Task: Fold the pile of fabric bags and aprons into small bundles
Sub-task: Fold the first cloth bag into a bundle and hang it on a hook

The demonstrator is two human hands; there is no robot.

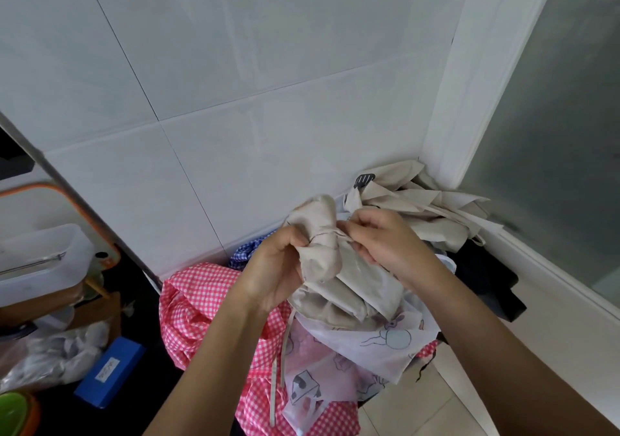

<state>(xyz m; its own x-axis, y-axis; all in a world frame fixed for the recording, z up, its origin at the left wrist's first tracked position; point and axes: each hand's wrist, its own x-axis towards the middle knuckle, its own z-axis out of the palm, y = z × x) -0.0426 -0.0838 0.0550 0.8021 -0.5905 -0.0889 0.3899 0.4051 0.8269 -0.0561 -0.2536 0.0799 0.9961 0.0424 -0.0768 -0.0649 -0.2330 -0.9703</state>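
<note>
Gripping the beige fabric bundle [330, 262] in my left hand [273, 268], right hand [385, 239] pinching its thin cord [327, 233], pink gingham cloth [191, 304] beneath

Our left forearm [214, 351] and right forearm [503, 345] are bare along all we see of them; our left hand [271, 264] and right hand [385, 237] likewise.

white label on blue box [109, 371], print too small to read

Beige fabric bundle [330, 257], seemingly string-tied, raised above pink gingham pile [201, 308].
</note>
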